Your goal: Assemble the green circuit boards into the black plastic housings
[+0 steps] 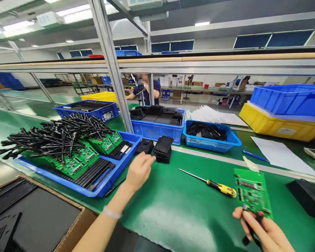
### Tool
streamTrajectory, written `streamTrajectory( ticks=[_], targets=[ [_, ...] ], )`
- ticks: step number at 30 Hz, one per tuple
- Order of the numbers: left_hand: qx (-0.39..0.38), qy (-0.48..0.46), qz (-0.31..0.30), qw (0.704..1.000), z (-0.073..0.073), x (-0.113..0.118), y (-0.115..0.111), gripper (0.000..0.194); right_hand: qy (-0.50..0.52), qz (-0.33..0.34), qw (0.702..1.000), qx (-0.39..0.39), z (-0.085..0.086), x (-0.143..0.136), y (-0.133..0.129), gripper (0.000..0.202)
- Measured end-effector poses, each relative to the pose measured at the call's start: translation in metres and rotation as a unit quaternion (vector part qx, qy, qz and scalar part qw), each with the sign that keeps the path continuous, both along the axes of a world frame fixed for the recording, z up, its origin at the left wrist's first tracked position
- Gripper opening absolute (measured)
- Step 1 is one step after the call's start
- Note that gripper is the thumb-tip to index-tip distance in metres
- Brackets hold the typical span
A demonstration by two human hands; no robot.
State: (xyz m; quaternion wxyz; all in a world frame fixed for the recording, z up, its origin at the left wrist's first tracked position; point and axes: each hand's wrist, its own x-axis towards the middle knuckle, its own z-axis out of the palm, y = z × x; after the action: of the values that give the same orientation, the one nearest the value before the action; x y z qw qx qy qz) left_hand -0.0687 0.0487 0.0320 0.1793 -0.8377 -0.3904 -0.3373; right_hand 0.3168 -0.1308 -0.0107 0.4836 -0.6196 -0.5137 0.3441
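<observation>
Right hand [264,229]: fingers clamped on the lower edge of a green circuit board [253,190], which is held tilted, component side in view, above the right part of the green desk [173,217]. A black cable [248,232] hangs at the same hand.

Left hand [139,170]: over the desk, fingers bent and close together, nearest to a small stack of black cases [162,150]. Contact with the stack, or any small item in the fingers: cannot tell. One more black case [145,146] lies just left of the stack, beside the blue tray [102,190]. The tray holds more boards with bundled black cables, plus black slotted parts.

Screwdriver [222,188], yellow and black: flat on the desk between the hands, tip toward the stack, handle end near the held board. Behind it, a light-blue basket [212,144] of dark parts and a blue bin [157,131] of black panels. Blue pen [256,155] beside a white sheet [286,154], beyond the board. A person [154,91] is at the far side.
</observation>
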Motion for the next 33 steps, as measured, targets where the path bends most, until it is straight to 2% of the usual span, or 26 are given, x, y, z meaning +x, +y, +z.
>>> streamTrajectory(
  ticks=[2,3,5,7,9,11,14,15,17,20,22,25,28,30,33],
  targets=[
    [0.017,0.018,-0.083,0.996,-0.017,0.031,-0.04,0.028,-0.204,0.014,0.977,0.056,0.001,-0.006,0.008,0.029],
    [0.025,0.034,-0.136,0.99,-0.027,0.046,-0.059,0.027,-0.29,0.02,0.952,0.096,-0.001,-0.011,0.013,0.032],
    [0.017,0.046,-0.23,0.972,-0.047,0.073,-0.092,0.026,-0.423,0.02,0.889,0.174,-0.005,-0.024,0.023,0.052],
    [-0.017,0.032,-0.263,0.964,-0.062,0.09,-0.115,0.025,-0.519,0.014,0.828,0.213,-0.007,-0.041,0.029,0.067],
    [-0.031,0.003,-0.278,0.96,-0.067,0.097,-0.126,0.022,-0.566,0.02,0.794,0.221,-0.009,-0.057,0.032,0.071],
    [-0.036,-0.016,-0.26,0.965,-0.06,0.096,-0.129,0.023,-0.565,0.037,0.794,0.22,-0.012,-0.07,0.033,0.07],
    [-0.102,0.031,-0.175,0.979,-0.041,0.093,-0.123,0.054,-0.52,0.065,0.821,0.226,-0.018,-0.084,0.033,0.065],
    [-0.139,0.06,-0.157,0.976,-0.036,0.093,-0.12,0.062,-0.501,0.067,0.83,0.234,-0.02,-0.087,0.033,0.062],
    [-0.209,0.101,-0.155,0.96,-0.032,0.093,-0.114,0.065,-0.461,0.059,0.847,0.26,-0.023,-0.09,0.034,0.049],
    [-0.288,0.104,-0.146,0.941,-0.041,0.093,-0.109,0.062,-0.43,0.058,0.853,0.29,-0.022,-0.091,0.033,0.023],
    [-0.308,0.089,-0.123,0.939,-0.05,0.09,-0.11,0.063,-0.434,0.086,0.849,0.288,-0.019,-0.09,0.031,0.018],
    [-0.301,0.075,-0.105,0.945,-0.062,0.086,-0.112,0.065,-0.419,0.16,0.868,0.216,-0.015,-0.089,0.026,0.014],
    [-0.272,0.08,-0.11,0.953,-0.067,0.083,-0.113,0.066,-0.396,0.209,0.884,0.137,-0.017,-0.088,0.023,0.02],
    [-0.246,0.095,-0.118,0.957,-0.068,0.083,-0.113,0.068,-0.41,0.207,0.877,0.144,-0.02,-0.086,0.024,0.029],
    [-0.215,0.118,-0.118,0.962,-0.069,0.086,-0.112,0.072,-0.443,0.186,0.856,0.193,-0.026,-0.084,0.027,0.036]
  ],
)
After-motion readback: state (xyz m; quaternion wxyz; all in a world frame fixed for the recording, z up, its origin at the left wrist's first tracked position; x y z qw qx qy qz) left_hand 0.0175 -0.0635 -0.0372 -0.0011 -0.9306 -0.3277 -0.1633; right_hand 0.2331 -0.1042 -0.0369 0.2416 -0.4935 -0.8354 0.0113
